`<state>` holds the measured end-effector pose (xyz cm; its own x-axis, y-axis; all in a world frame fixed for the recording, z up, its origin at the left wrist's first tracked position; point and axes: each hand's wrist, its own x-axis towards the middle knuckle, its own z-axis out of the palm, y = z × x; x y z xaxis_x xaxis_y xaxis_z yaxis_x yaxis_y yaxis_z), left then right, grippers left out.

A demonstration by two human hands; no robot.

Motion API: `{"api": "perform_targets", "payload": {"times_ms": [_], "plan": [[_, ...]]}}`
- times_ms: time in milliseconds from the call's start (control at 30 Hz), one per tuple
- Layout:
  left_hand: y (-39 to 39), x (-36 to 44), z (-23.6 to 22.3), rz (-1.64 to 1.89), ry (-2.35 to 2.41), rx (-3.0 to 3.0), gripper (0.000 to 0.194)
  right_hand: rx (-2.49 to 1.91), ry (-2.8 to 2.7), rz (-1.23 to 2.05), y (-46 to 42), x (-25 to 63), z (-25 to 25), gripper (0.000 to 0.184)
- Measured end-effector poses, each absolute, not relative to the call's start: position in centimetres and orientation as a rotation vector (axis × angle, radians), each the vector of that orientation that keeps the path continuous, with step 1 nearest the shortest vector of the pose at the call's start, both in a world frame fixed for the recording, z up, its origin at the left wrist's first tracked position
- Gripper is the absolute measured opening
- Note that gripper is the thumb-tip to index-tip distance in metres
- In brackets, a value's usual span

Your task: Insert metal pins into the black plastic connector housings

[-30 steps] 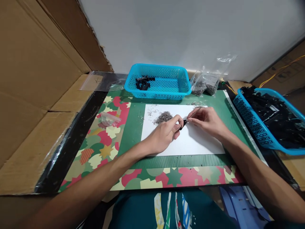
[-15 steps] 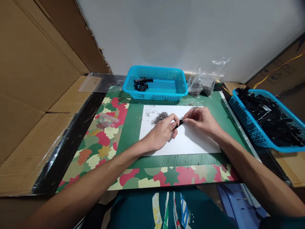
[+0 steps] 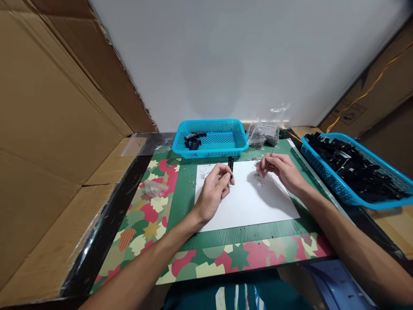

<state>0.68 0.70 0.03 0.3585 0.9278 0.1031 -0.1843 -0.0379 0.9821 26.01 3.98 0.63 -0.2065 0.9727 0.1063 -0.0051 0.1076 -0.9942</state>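
Observation:
My left hand (image 3: 215, 189) is closed around a narrow black plastic part (image 3: 230, 164), which stands up from its fingertips. My right hand (image 3: 281, 168) is apart from it, above the right side of the white paper (image 3: 248, 211). Its fingers pinch a thin, dark metal tool (image 3: 271, 152) whose exact kind I cannot make out. Small metal pieces (image 3: 259, 180) lie scattered on the paper below the right hand. More small metal bits (image 3: 204, 171) lie on the paper beyond my left hand, which hides most of the pile there.
A blue basket (image 3: 209, 153) with a few black parts stands at the back. Clear bags of metal pieces (image 3: 263, 137) lean beside it. At right, another blue basket (image 3: 335, 185) is heaped with black parts. A small plastic bag (image 3: 156, 188) lies left; cardboard (image 3: 48, 129) walls that side.
My hands have parted: the right moved away to the right with the tool, while the left turned the black part upright. The view has tilted upward.

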Motion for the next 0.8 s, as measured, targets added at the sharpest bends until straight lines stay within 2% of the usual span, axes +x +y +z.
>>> {"api": "perform_targets", "payload": {"times_ms": [133,267,500,700,800], "plan": [[1.4,0.1,0.5,1.136,0.802,1.221,0.024,-1.116,-1.920,1.149,4.0,27.5,1.3,0.039],[1.7,-0.2,0.6,1.148,0.828,1.166,0.026,-1.174,-2.286,1.043,4.1,28.8,1.5,0.025],[1.6,0.0,0.7,1.058,0.835,1.168,0.025,-1.152,-2.353,1.007,4.4,28.7,0.6,0.014],[1.7,0.0,0.6,1.083,0.832,1.177,0.022,-1.137,-2.355,0.950,4.2,28.6,0.6,0.013],[1.8,0.0,0.9,1.139,0.861,1.153,0.021,-1.167,-2.332,0.828,4.0,27.6,0.4,0.019]]}}
